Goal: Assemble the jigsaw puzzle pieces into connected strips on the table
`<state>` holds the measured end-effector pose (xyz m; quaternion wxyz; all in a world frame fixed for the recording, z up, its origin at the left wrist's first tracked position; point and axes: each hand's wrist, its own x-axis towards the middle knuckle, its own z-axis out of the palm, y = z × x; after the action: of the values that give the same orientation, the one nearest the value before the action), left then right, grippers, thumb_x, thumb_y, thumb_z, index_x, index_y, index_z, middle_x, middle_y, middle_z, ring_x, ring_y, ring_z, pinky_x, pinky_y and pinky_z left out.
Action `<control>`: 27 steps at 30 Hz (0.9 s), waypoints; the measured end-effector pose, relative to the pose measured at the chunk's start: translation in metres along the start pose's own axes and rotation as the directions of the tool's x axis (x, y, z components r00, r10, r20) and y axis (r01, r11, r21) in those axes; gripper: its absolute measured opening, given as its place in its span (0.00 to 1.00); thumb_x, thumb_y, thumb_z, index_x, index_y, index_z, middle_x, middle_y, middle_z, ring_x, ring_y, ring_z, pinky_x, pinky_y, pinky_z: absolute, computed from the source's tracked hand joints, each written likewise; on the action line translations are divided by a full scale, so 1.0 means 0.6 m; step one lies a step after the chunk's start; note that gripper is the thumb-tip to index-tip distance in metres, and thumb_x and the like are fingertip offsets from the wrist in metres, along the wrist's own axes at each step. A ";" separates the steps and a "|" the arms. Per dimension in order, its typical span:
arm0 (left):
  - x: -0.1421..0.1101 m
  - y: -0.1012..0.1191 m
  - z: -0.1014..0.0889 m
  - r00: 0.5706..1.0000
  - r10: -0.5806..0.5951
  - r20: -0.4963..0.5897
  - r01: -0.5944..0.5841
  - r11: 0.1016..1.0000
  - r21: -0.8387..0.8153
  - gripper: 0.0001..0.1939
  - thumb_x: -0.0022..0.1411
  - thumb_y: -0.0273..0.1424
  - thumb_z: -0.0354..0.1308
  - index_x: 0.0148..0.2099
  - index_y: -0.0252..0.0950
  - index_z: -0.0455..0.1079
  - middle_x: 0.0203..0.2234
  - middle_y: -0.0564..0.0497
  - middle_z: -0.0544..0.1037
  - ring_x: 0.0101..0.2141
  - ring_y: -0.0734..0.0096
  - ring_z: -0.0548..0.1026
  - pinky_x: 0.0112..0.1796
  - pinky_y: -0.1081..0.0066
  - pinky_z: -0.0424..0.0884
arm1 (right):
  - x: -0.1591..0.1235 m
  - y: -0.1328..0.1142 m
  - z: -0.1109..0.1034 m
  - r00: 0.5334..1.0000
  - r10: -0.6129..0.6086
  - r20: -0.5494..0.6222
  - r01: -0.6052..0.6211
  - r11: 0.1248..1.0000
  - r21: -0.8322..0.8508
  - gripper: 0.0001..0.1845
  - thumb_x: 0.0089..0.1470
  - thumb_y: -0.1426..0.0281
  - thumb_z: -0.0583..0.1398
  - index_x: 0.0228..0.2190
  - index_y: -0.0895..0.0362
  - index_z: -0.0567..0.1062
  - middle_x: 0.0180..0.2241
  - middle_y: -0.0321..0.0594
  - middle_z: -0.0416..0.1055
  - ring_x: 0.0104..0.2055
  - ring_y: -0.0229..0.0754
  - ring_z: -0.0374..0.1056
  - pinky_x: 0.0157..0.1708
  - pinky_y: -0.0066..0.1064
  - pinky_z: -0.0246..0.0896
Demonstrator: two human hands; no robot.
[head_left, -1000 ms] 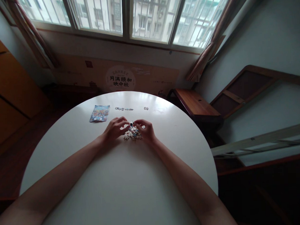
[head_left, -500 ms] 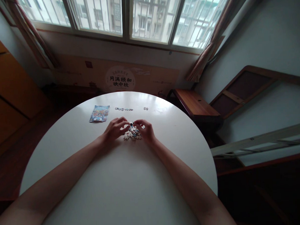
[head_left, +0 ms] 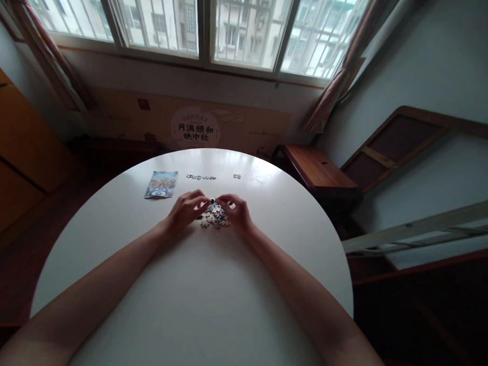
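A small heap of jigsaw pieces (head_left: 213,219) lies on the round white table (head_left: 201,303), between my two hands. My left hand (head_left: 186,208) rests at the heap's left side, fingers curled and pinched at the top of the pile. My right hand (head_left: 237,212) sits at the right side, fingers bent and pinched toward the same spot. Both sets of fingertips meet over a dark piece at the top of the heap; which piece each hand holds is too small to make out.
A printed picture card or bag (head_left: 162,184) lies at the far left of the table. A short row of joined pieces (head_left: 201,177) and one loose piece (head_left: 237,176) lie beyond the hands. A wooden bench (head_left: 318,171) stands to the right, a window behind.
Hardly anything has moved. The fingertips of both hands have shifted slightly over the top of the heap; the arms stay where they were.
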<state>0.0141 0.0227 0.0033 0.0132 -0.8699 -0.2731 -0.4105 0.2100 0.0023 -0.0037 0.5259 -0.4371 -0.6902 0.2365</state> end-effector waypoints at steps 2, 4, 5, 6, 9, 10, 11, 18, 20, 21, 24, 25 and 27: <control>0.000 -0.001 0.000 0.999 -0.031 -0.015 0.030 0.999 -0.020 0.07 0.64 0.30 0.53 0.38 0.35 0.72 0.29 0.50 0.73 0.27 0.76 0.71 0.29 0.75 0.66 | 0.001 0.000 -0.001 1.000 -0.019 -0.010 0.019 0.999 -0.027 0.06 0.53 0.67 0.61 0.31 0.55 0.77 0.30 0.37 0.75 0.33 0.39 0.68 0.36 0.31 0.63; 0.000 -0.001 0.001 0.998 -0.062 -0.028 0.061 0.997 -0.038 0.08 0.64 0.31 0.53 0.38 0.35 0.73 0.29 0.51 0.73 0.27 0.77 0.71 0.29 0.76 0.67 | 0.002 0.000 -0.002 0.999 -0.046 -0.012 0.046 0.997 -0.056 0.06 0.53 0.68 0.60 0.30 0.55 0.77 0.29 0.37 0.74 0.33 0.39 0.68 0.37 0.31 0.63; 0.000 -0.001 0.001 0.997 -0.074 -0.031 0.073 0.996 -0.045 0.08 0.64 0.31 0.53 0.38 0.35 0.73 0.30 0.51 0.73 0.27 0.78 0.71 0.29 0.76 0.67 | 0.003 0.000 -0.003 0.998 -0.058 -0.012 0.057 0.996 -0.069 0.05 0.53 0.69 0.60 0.30 0.55 0.77 0.29 0.37 0.74 0.33 0.39 0.68 0.38 0.31 0.63; 0.000 -0.001 0.002 0.996 -0.083 -0.031 0.081 0.995 -0.050 0.08 0.64 0.31 0.54 0.37 0.35 0.73 0.30 0.51 0.73 0.27 0.78 0.71 0.29 0.76 0.67 | 0.003 0.000 -0.004 0.998 -0.065 -0.013 0.063 0.995 -0.080 0.05 0.53 0.69 0.60 0.30 0.55 0.77 0.29 0.37 0.74 0.33 0.39 0.67 0.38 0.32 0.63; -0.001 -0.001 0.002 0.996 -0.091 -0.020 0.090 0.994 -0.058 0.08 0.64 0.31 0.54 0.38 0.35 0.73 0.30 0.51 0.73 0.27 0.78 0.71 0.29 0.76 0.67 | 0.003 -0.001 -0.006 0.998 -0.065 -0.010 0.063 0.993 -0.097 0.05 0.53 0.70 0.59 0.30 0.55 0.76 0.29 0.37 0.73 0.33 0.39 0.67 0.38 0.32 0.62; -0.001 -0.001 0.002 0.996 -0.090 -0.015 0.088 0.994 -0.062 0.08 0.64 0.31 0.54 0.38 0.35 0.73 0.30 0.51 0.73 0.27 0.78 0.71 0.29 0.76 0.67 | 0.003 -0.001 -0.006 0.998 -0.062 -0.006 0.062 0.993 -0.098 0.05 0.53 0.70 0.59 0.30 0.55 0.76 0.28 0.37 0.73 0.33 0.39 0.67 0.38 0.32 0.62; -0.001 -0.001 0.002 0.996 -0.088 -0.011 0.087 0.994 -0.065 0.08 0.64 0.31 0.54 0.38 0.35 0.73 0.30 0.50 0.73 0.27 0.78 0.72 0.29 0.76 0.67 | 0.003 -0.001 -0.006 0.998 -0.061 0.000 0.061 0.993 -0.098 0.05 0.53 0.70 0.59 0.29 0.55 0.76 0.28 0.37 0.73 0.33 0.39 0.67 0.38 0.32 0.62; -0.003 -0.001 0.002 0.996 -0.089 0.007 0.089 0.993 -0.074 0.06 0.64 0.30 0.54 0.39 0.36 0.73 0.30 0.51 0.73 0.28 0.77 0.72 0.29 0.76 0.67 | 0.002 0.000 -0.005 0.998 -0.070 0.010 0.070 0.992 -0.101 0.05 0.53 0.70 0.60 0.29 0.56 0.76 0.28 0.37 0.72 0.33 0.39 0.67 0.38 0.31 0.62; -0.003 -0.001 0.002 0.996 -0.089 0.012 0.089 0.993 -0.074 0.06 0.63 0.30 0.55 0.39 0.36 0.72 0.30 0.51 0.73 0.28 0.77 0.72 0.29 0.76 0.67 | 0.002 0.000 -0.005 0.997 -0.075 0.011 0.076 0.991 -0.106 0.05 0.53 0.70 0.60 0.28 0.56 0.76 0.27 0.37 0.72 0.32 0.39 0.67 0.37 0.31 0.61; -0.004 -0.001 0.002 0.996 -0.088 0.013 0.089 0.993 -0.073 0.06 0.63 0.30 0.55 0.39 0.36 0.72 0.30 0.51 0.72 0.27 0.77 0.72 0.29 0.76 0.67 | 0.002 0.000 -0.005 0.997 -0.079 0.012 0.080 0.991 -0.108 0.05 0.53 0.71 0.60 0.28 0.56 0.76 0.27 0.37 0.72 0.32 0.39 0.67 0.37 0.31 0.61; -0.004 -0.001 0.002 0.996 -0.092 0.010 0.093 0.993 -0.073 0.06 0.63 0.30 0.55 0.39 0.36 0.72 0.31 0.51 0.72 0.27 0.77 0.72 0.29 0.76 0.67 | 0.003 0.000 -0.005 0.996 -0.082 0.017 0.083 0.990 -0.114 0.05 0.53 0.71 0.60 0.28 0.56 0.76 0.27 0.37 0.72 0.32 0.39 0.67 0.37 0.31 0.61; -0.004 -0.001 0.002 0.996 -0.094 0.007 0.094 0.993 -0.072 0.06 0.63 0.30 0.55 0.39 0.36 0.72 0.31 0.51 0.72 0.27 0.78 0.72 0.29 0.77 0.67 | 0.003 0.000 -0.005 0.997 -0.079 0.020 0.081 0.990 -0.119 0.05 0.53 0.71 0.60 0.28 0.56 0.76 0.27 0.36 0.72 0.32 0.38 0.67 0.37 0.31 0.61; -0.004 -0.002 0.003 0.995 -0.100 0.002 0.099 0.993 -0.067 0.07 0.64 0.31 0.54 0.39 0.36 0.72 0.31 0.51 0.73 0.26 0.78 0.72 0.28 0.77 0.67 | 0.003 0.000 -0.005 0.997 -0.069 0.026 0.072 0.989 -0.130 0.05 0.53 0.71 0.60 0.28 0.56 0.76 0.27 0.36 0.72 0.32 0.38 0.67 0.37 0.30 0.61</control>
<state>0.0136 0.0228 0.0005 -0.0362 -0.8549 -0.3022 -0.4201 0.2129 0.0032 -0.0015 0.4968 -0.4433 -0.7248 0.1769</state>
